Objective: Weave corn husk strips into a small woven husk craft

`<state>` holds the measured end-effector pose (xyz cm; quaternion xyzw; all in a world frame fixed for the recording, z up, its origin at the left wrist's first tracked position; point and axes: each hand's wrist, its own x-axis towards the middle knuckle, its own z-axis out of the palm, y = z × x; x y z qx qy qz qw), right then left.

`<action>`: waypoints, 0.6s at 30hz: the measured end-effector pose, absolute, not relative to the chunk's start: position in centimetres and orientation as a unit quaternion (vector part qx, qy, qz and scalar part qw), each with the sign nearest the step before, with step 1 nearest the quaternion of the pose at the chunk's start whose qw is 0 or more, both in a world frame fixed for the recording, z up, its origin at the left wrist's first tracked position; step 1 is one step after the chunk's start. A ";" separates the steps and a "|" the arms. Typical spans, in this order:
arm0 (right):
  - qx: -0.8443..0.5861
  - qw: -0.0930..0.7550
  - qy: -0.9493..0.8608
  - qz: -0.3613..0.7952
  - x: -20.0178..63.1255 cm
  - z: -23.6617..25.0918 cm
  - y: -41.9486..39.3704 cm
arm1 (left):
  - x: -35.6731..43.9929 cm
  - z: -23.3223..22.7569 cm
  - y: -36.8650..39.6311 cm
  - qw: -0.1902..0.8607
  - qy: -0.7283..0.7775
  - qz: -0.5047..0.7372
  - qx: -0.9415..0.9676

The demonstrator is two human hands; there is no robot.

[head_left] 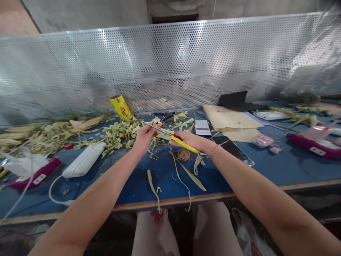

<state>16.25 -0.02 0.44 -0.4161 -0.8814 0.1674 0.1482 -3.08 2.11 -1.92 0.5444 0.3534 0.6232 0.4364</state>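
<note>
Scissors (170, 137), one pair, yellow handles and long silver blades, are being held over the blue counter (279, 163); right hand (186, 140) is closing round the handles, left hand (145, 137) is pinching a pale green strip (157, 121) at the blade tips. One twine ball (183, 154) is lying beneath, one yellow roll (121, 107) behind, two pink devices (314, 142) showing

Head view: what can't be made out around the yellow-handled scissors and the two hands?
- What the left hand pinches at the steel blades of the yellow-handled scissors: too small, hidden by its fingers.
- Right hand grip on the handles: covered by the hand itself.
- Labels on the perforated metal panel: blurred.
- Print on the yellow cylindrical roll: too small.
</note>
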 end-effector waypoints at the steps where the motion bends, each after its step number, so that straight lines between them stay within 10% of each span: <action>1: -0.412 0.151 -0.881 0.177 16.2 0.5 0.0 | -3.0 -1.8 2.0 0.445 0.349 0.621 0.543; 18: -0.345 0.193 -0.840 0.373 16.1 0.6 -0.9 | -2.6 -1.4 1.4 0.470 0.341 0.622 0.526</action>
